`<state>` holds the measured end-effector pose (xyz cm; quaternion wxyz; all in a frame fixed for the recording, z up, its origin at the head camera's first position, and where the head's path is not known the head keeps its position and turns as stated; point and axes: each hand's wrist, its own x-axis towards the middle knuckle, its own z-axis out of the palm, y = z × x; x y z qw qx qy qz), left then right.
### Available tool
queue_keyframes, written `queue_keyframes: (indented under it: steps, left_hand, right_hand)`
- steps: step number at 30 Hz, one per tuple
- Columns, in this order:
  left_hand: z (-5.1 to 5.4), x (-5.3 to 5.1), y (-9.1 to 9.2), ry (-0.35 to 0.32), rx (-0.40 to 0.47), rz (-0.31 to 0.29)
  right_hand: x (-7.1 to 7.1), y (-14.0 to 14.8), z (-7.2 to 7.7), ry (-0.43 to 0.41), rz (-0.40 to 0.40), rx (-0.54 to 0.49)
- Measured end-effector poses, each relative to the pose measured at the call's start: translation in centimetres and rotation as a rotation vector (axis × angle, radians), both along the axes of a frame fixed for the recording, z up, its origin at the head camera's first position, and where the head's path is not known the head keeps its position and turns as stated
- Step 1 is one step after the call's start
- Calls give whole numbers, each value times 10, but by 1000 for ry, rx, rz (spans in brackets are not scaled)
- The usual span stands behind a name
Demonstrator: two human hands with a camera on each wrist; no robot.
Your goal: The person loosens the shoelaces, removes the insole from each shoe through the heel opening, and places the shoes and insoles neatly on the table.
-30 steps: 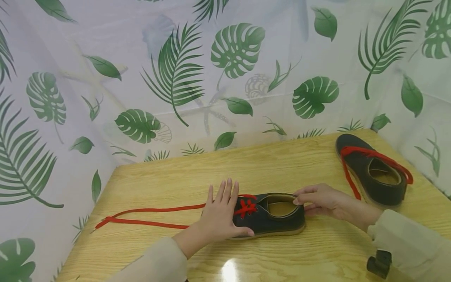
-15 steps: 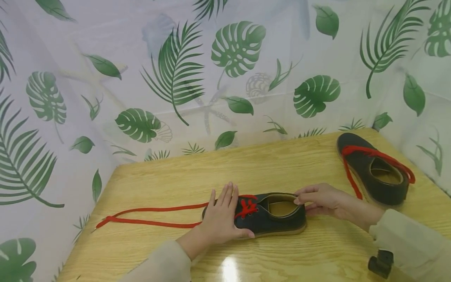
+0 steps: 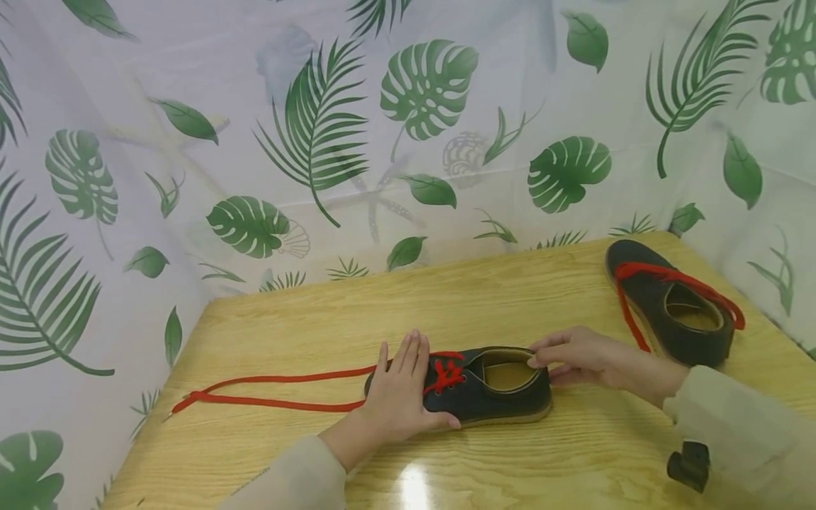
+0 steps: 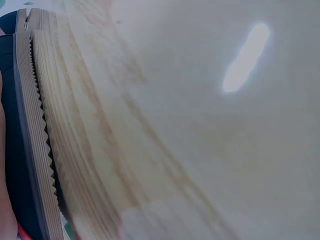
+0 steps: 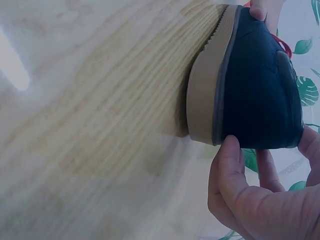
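Note:
A dark shoe (image 3: 484, 407) with red laces (image 3: 447, 375) lies on the table, toe to the left, opening to the right. Across its front part rests the left hand (image 3: 400, 397), fingers straight and thumb out along the near side. The right hand (image 3: 583, 358) holds the heel, thumb at the collar's rim. In the right wrist view, the shoe's heel (image 5: 260, 105) meets the fingertips of the right hand (image 5: 270, 200). The left wrist view shows the ridged sole edge (image 4: 37, 130) and a sliver of the left hand (image 4: 5, 200).
Long red lace ends (image 3: 280, 406) stretch left from the shoe over the wooden table (image 3: 287, 326). A second dark shoe (image 3: 695, 347), with red lace draped over it, stands at the back right. A leaf-patterned cloth (image 3: 446, 212) hangs behind. A small black device (image 3: 688, 466) is by the right sleeve.
The left hand has shifted slightly right, uncovering the toe tip and less of the lower lace's inner end. The right hand keeps its hold on the heel.

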<state>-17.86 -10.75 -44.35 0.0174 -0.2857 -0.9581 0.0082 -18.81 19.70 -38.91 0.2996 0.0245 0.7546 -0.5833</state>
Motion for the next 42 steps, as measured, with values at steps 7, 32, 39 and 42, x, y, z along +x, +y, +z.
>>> queue_keyframes:
  steps: [7,32,39,42]
  left_hand:
    - [1,-2,-2,9,-15,1]
    - [-1,-1,-1,-15,-24,19]
    - [1,-1,-1,-32,-15,12]
    - [0,-2,0,-30,-9,1]
  right_hand:
    - [-4,-1,9,13,59,34]
    - [-16,-27,47,135,171,47]
    - [-11,-43,44,137,211,50]
    - [-8,-46,44,166,253,89]
